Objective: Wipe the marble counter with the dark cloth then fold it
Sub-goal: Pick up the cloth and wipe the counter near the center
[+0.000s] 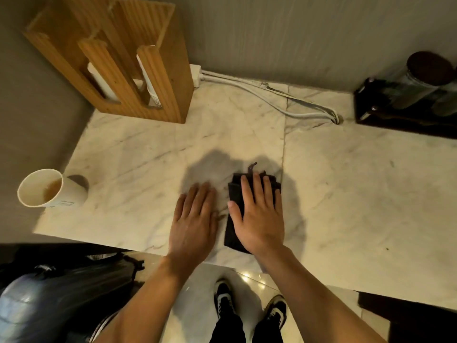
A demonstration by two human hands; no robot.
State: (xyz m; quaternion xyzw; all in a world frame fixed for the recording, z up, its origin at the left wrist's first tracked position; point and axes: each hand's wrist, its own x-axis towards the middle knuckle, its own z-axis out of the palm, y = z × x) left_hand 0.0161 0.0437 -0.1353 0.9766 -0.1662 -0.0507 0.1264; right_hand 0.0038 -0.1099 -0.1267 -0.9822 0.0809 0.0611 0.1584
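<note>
Pressing one folded dark cloth (233, 194) — two hands: right hand (259, 214) on it, left hand (195, 219) beside.

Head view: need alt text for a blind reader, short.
A person's right hand presses flat on a folded dark cloth near the front edge of a white marble counter, while the left hand rests flat on the marble beside it. A white paper cup of brown liquid stands at left, a ribbed wooden holder behind.

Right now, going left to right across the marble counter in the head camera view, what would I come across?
White paper cup with brownish liquid → ribbed wooden holder box → left hand flat on the marble → right hand pressing the folded dark cloth → white cables → dark tray of glass jars.
</note>
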